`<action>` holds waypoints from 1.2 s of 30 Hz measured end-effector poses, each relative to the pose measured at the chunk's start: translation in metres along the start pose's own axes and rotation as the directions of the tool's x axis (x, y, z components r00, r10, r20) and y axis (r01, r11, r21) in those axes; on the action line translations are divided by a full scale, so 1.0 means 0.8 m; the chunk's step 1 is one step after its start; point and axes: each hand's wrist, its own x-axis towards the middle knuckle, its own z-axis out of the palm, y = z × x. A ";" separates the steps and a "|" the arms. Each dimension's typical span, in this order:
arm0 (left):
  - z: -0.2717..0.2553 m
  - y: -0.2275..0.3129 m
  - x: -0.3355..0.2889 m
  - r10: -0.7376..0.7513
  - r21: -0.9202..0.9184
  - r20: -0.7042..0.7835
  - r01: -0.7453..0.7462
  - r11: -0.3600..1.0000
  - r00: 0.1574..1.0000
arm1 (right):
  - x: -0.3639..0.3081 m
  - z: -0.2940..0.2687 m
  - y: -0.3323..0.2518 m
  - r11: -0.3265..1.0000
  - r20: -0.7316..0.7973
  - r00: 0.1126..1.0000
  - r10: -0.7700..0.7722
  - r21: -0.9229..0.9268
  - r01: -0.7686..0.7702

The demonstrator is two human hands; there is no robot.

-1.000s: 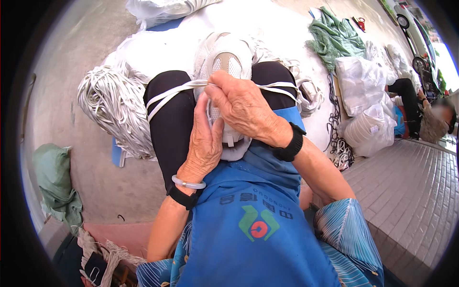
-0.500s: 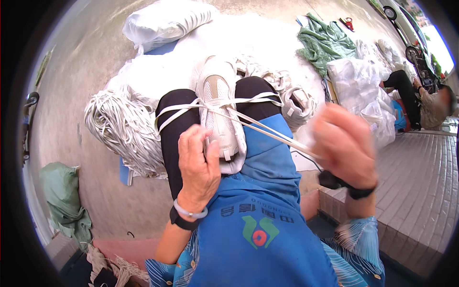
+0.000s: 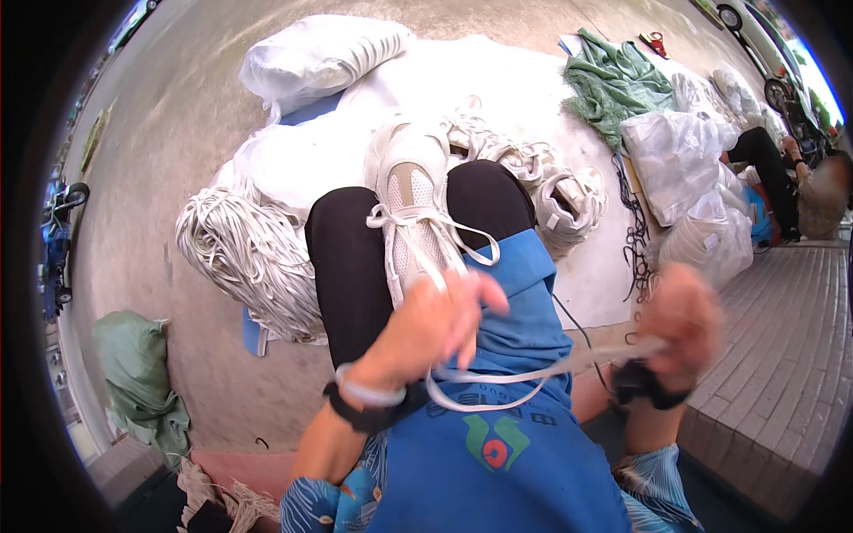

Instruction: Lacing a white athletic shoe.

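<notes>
A beige-and-white mesh sneaker (image 3: 409, 169) rests on my lap between my knees, its toe pointing away. Its laces are crossed at the middle, with a loop hanging to the right. My left hand (image 3: 435, 324), smeared by motion, covers the heel end of the sneaker; whether its fingers grip a lace is unclear. Out to the right, my right hand (image 3: 680, 320) is closed around a pale shoelace (image 3: 577, 360). That lace sags across the blue apron (image 3: 462, 444) toward my left hand.
A heap of white laces (image 3: 249, 249) lies left of my knees. More sneakers (image 3: 569, 204) sit on the white sheet (image 3: 595, 275) ahead. Beyond are a green cloth (image 3: 617, 84), plastic bags (image 3: 675, 160) and a seated person (image 3: 822, 195). A green sack (image 3: 133, 355) stands at left.
The laces stretched between the sneaker and my right hand now hang slack over the apron. My left hand has moved right, over the heel; my right hand has moved lower. A loop now hangs beside the sneaker.
</notes>
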 end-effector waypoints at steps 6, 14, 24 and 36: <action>0.077 -0.014 -0.044 0.077 0.405 0.581 -0.370 0.836 0.810 | 0.079 0.077 0.124 0.566 0.251 0.555 0.793 0.035 -0.824; 0.021 0.017 -0.050 -0.092 0.823 0.216 -0.130 0.553 0.972 | 0.097 0.079 0.148 0.736 0.263 0.708 0.656 -0.015 -0.676; -0.082 0.005 0.017 0.736 0.951 -0.271 0.053 0.305 0.620 | 0.106 0.102 0.150 0.768 0.247 0.773 0.584 -0.475 -0.429; -0.109 0.008 0.030 0.763 0.998 0.000 -0.048 0.040 0.646 | 0.109 0.108 0.160 0.782 0.271 0.792 0.548 -0.502 -0.369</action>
